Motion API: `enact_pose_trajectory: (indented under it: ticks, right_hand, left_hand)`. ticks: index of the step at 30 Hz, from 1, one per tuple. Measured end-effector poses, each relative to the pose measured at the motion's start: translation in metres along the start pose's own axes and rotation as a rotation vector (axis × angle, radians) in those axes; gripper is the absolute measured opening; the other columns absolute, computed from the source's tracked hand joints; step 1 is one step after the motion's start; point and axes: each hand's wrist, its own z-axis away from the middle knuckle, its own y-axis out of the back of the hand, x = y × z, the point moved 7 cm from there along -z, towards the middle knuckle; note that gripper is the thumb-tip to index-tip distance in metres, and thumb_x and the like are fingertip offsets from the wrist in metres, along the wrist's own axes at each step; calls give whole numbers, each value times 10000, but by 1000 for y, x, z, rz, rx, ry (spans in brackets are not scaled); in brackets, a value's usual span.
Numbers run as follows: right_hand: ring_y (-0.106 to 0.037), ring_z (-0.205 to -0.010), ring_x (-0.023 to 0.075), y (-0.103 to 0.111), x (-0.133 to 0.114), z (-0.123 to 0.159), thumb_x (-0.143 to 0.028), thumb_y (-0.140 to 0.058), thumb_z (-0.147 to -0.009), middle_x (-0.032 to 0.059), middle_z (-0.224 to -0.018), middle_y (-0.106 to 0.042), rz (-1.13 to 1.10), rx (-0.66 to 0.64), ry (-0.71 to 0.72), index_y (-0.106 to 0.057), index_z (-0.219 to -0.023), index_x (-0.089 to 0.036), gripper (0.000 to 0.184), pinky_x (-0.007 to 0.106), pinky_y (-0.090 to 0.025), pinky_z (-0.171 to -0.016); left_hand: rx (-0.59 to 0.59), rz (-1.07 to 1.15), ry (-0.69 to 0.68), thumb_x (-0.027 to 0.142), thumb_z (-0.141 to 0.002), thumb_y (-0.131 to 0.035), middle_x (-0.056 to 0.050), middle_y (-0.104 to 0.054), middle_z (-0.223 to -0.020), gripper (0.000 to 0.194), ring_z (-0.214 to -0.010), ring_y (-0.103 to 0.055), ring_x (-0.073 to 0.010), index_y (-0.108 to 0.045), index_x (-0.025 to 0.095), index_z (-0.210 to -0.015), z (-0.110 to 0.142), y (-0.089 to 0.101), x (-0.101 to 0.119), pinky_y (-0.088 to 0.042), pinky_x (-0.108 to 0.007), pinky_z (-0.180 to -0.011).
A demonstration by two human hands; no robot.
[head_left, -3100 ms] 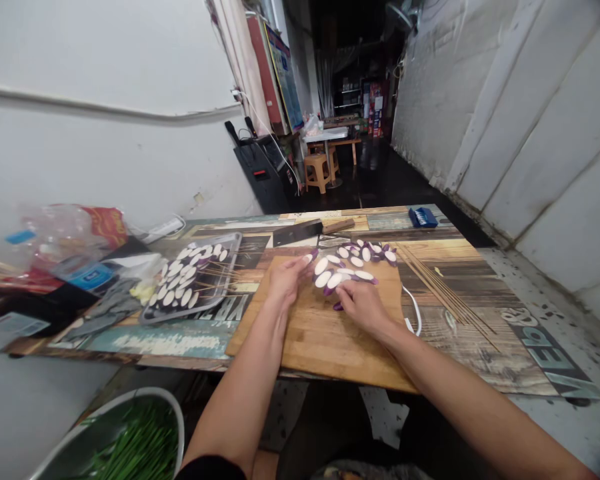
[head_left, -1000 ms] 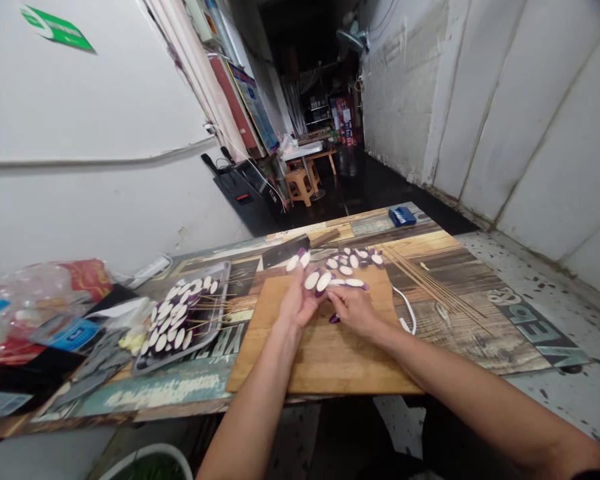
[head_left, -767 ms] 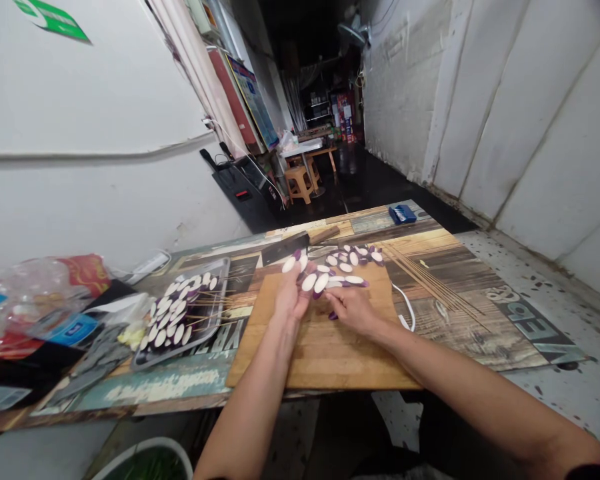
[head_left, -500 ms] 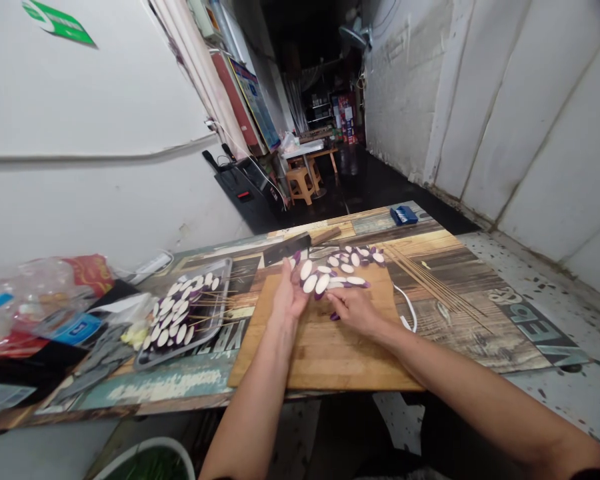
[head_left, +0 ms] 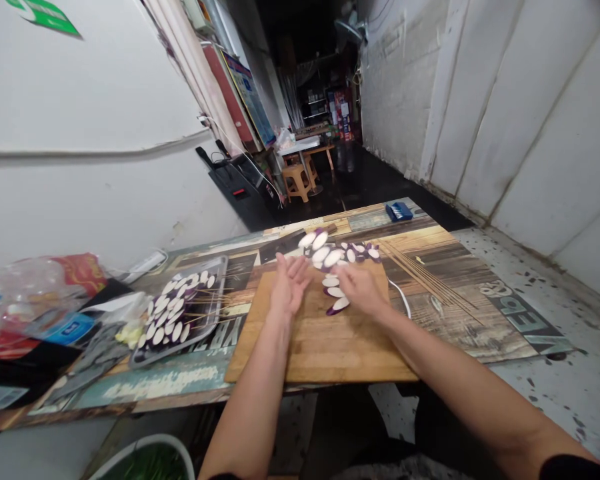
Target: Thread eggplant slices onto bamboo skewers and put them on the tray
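My right hand (head_left: 361,288) is closed at the near end of a row of white, purple-edged eggplant slices (head_left: 321,255). The row stands out up and to the left from the fist like a loaded skewer; its stick is hidden. My left hand (head_left: 291,288) is open, palm up and fingers spread, just left of the row and apart from it. Both hands are over the wooden cutting board (head_left: 325,357). Loose eggplant slices (head_left: 337,303) lie under the right hand, and a pile of more slices (head_left: 363,252) sits at the board's far right.
A grey tray (head_left: 219,307) of skewered eggplant stands left of the board. Behind the board lies a dark-bladed cleaver (head_left: 280,247). Bare bamboo skewers (head_left: 425,277) lie right, with a blue box (head_left: 399,211) farther back. Plastic packaging (head_left: 45,287) fills the table's left end.
My left hand has let go of the eggplant slices and opened. The right hand has lifted the row slightly up and away, uncovering loose slices on the board.
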Motion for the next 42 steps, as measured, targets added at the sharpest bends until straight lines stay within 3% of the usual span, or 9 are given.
enact_pose_trajectory:
  ticks: [3,5,9,13,21,25,33,37,42]
  right_hand:
    - [-492,-602,126,38,11,-6,-307,-378,-860,12,-644,-569,-62,326,-95,-627,-816,-140,304,220,-359,-584]
    - [-470,-560,125,50,21,-7,-331,-381,-853,0,-584,-538,-83,427,-166,-628,-828,-136,316,227,-359,-563]
    - [-436,-516,115,53,34,-8,-341,-387,-843,-18,-524,-481,-134,484,-226,-619,-818,-137,311,225,-347,-531]
    - [-389,-461,97,52,40,-8,-329,-386,-838,-39,-481,-417,-247,529,-275,-599,-810,-135,289,214,-322,-477]
    - [-342,-429,79,60,57,-10,-320,-406,-809,-56,-456,-380,-405,629,-345,-597,-790,-126,273,197,-282,-429]
    - [-344,-422,77,57,57,-10,-312,-413,-796,-61,-448,-378,-443,621,-344,-592,-773,-128,258,195,-280,-429]
    - [-361,-423,80,51,55,-9,-322,-411,-792,-58,-444,-399,-381,567,-372,-604,-772,-131,272,192,-295,-436]
    - [-396,-446,92,48,54,-9,-329,-404,-798,-50,-451,-415,-329,531,-365,-615,-776,-132,289,196,-326,-458]
    - [-400,-452,92,51,51,-8,-335,-408,-800,-47,-465,-425,-339,543,-361,-616,-790,-134,289,197,-335,-464]
  left_hand:
    - [123,-255,-276,364,-729,-625,-95,-622,-1072,408,-971,-587,-169,-561,191,-1092,2,11,16,-435,-311,-861]
    - [143,-479,-391,252,-702,-645,-89,-645,-1019,307,-956,-589,-168,-632,166,-997,4,11,21,-406,-293,-891]
    - [-65,-879,-369,203,-678,-637,-60,-680,-893,171,-868,-601,-188,-701,178,-834,9,-5,12,-406,-295,-863]
    - [-339,-1125,-293,301,-655,-662,-44,-678,-757,136,-746,-588,-210,-710,199,-730,20,-22,-2,-421,-306,-764]
    - [-384,-1226,-458,223,-683,-627,-63,-669,-884,153,-833,-561,-234,-711,232,-810,15,-45,-3,-374,-314,-818]
    - [-343,-1286,-414,170,-686,-597,-74,-667,-796,124,-750,-566,-222,-707,205,-731,3,-52,-10,-392,-301,-740]
    - [-569,-1496,-280,225,-578,-686,-24,-620,-633,61,-609,-535,-174,-637,196,-600,-9,-67,-15,-365,-257,-585]
    - [-548,-1386,-290,219,-576,-660,-11,-606,-628,134,-568,-518,-149,-628,186,-702,-9,-62,-15,-360,-237,-544]
    - [-604,-1236,-168,276,-595,-647,-26,-656,-719,231,-636,-548,-167,-690,197,-807,-10,-48,-20,-389,-250,-608]
